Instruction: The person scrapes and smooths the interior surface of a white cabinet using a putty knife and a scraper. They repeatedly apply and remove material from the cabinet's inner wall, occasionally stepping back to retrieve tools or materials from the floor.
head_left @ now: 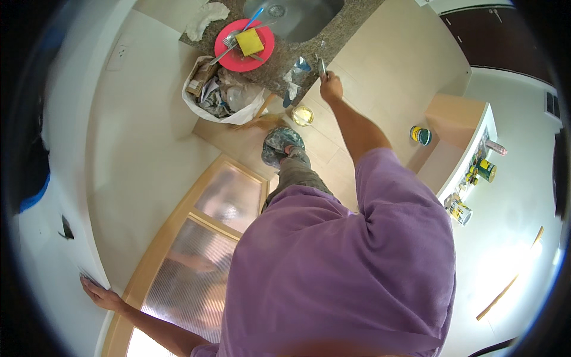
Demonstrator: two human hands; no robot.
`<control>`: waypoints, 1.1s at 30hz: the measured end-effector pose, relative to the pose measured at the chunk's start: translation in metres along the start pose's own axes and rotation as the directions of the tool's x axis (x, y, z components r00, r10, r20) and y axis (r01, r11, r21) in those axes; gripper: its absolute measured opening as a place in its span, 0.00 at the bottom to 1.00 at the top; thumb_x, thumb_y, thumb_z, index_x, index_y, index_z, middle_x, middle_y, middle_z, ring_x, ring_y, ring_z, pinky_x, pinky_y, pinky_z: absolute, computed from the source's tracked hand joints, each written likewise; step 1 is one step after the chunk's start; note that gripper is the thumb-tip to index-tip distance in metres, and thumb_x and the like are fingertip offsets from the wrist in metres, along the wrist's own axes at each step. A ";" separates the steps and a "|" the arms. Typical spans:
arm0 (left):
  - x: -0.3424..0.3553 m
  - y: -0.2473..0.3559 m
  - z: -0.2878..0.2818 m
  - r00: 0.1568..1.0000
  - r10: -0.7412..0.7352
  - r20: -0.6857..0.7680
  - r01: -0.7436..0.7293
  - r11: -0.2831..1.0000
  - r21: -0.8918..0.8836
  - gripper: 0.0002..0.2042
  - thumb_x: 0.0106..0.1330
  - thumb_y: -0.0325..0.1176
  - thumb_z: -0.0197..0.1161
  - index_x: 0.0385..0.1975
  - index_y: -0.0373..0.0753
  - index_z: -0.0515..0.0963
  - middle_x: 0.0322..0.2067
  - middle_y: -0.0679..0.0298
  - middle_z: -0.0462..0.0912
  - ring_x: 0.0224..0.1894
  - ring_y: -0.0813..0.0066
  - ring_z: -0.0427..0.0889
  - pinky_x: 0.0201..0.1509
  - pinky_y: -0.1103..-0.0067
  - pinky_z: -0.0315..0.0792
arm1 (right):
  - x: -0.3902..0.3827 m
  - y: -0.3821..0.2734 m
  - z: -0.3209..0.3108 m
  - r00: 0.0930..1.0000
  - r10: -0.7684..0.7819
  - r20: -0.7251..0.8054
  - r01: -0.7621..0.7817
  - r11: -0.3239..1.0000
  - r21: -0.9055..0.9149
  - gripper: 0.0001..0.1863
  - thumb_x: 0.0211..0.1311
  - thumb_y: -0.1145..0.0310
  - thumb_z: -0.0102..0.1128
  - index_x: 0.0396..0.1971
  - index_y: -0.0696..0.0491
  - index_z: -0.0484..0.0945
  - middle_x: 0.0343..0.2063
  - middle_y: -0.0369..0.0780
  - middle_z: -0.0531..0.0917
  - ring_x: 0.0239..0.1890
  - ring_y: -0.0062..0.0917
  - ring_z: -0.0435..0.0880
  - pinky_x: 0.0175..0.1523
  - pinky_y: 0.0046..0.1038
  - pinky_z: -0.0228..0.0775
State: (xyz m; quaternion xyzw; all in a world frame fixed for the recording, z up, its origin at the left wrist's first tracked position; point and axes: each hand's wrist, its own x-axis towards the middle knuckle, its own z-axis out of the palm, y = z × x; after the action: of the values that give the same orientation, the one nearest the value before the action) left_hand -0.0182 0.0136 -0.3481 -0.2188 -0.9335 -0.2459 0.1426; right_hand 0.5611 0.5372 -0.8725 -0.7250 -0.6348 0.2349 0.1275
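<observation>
At the far left my left hand (102, 295) reaches to the white wall edge. Its fingers are closed on a thin grey flat tool, which lies against the wall; its exact kind is hard to make out. My right hand (331, 87) is raised beside the stone countertop (270, 77), wrapped round a putty knife (322, 66) that points away from me. Near the counter's corner sit smeared blue-and-white scraps (295, 74). Below on the floor stands an open can of pale paste (302, 116), close to my stained shoe (279, 144).
A red plate (223, 44) with cutlery and a yellow sponge (250, 41) rests beside the sink (297, 18). Under it is a white bag of rubbish (193, 104). A glazed wooden door (157, 250) stands at left. Paint cans (486, 171) line a white shelf unit (470, 146) at right.
</observation>
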 end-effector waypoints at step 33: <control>0.099 0.300 -0.219 0.667 0.508 -0.544 -0.621 0.784 -0.029 0.20 0.74 0.40 0.59 0.58 0.33 0.79 0.52 0.52 0.85 0.54 0.60 0.82 0.61 0.69 0.73 | -0.232 -0.663 -0.582 -0.351 -0.649 -0.675 0.856 -0.515 0.049 0.18 0.68 0.53 0.64 0.47 0.51 0.84 0.25 0.41 0.85 0.27 0.27 0.84 0.36 0.26 0.76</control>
State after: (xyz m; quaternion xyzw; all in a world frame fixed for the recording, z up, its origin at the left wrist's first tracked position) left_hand 0.0743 0.1681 -0.0082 -0.4393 -0.7146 -0.3355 0.4288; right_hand 0.2638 0.4831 -0.0116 0.1785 -0.7838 0.0994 0.5865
